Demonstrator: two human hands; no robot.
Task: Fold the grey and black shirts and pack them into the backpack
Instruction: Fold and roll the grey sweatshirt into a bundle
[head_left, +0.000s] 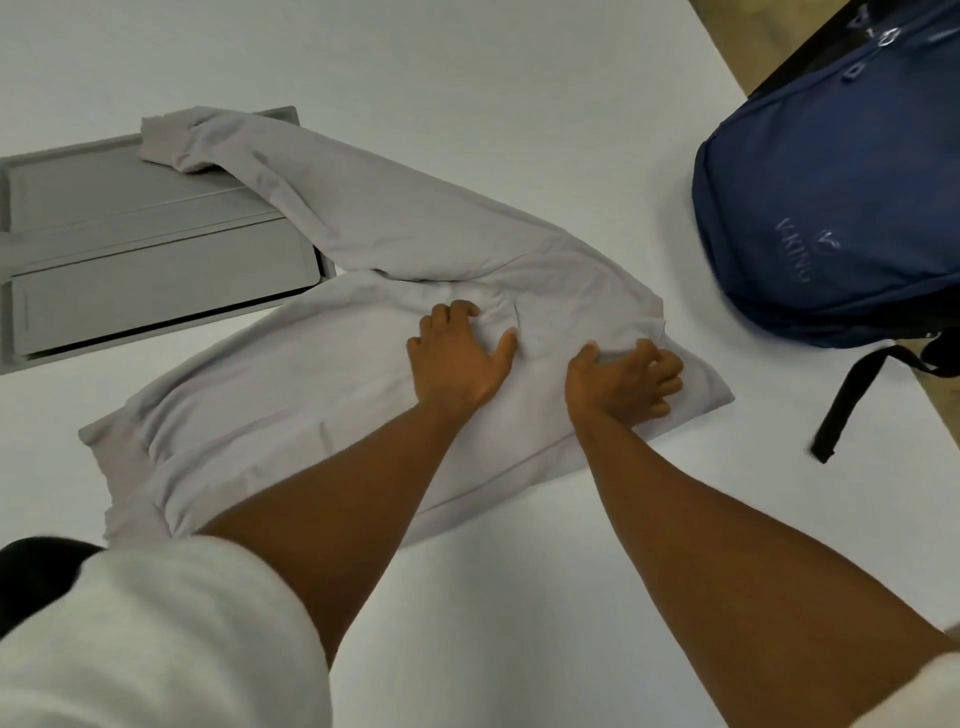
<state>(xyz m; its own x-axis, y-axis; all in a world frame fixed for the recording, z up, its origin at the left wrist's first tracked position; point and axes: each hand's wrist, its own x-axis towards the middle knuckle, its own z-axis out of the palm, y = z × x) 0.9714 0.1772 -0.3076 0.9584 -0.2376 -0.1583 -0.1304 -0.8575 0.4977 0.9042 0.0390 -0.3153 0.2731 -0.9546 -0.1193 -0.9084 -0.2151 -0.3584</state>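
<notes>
Lying spread across the white tabletop (493, 78) is the grey shirt (322, 374), partly folded, with one long sleeve trailing up and to the left so that its cuff rests on a grey recessed panel (130, 249) set into the surface. The left hand (460, 358) sits palm-down on the middle of the shirt, thumb spread wide, its fingers (452, 314) bent at the tips and pressing into a small ridge of bunched cloth. Just beside it, the right hand (623, 382) rests on the shirt near the right-hand corner; its fingers (660, 366) are curled and splayed, clawing at the fabric, though I cannot tell whether they actually have any of it pinched. Both forearms reach forward from the lower edge of the view, bare below pushed-up white sleeves (156, 639), and run almost parallel toward the shirt. Off to the right, well apart from the hands, a dark blue backpack (831, 208) sits at the tabletop's edge, a black strap hanging down from it; whether it is open, or holds anything, cannot be seen from here.
</notes>
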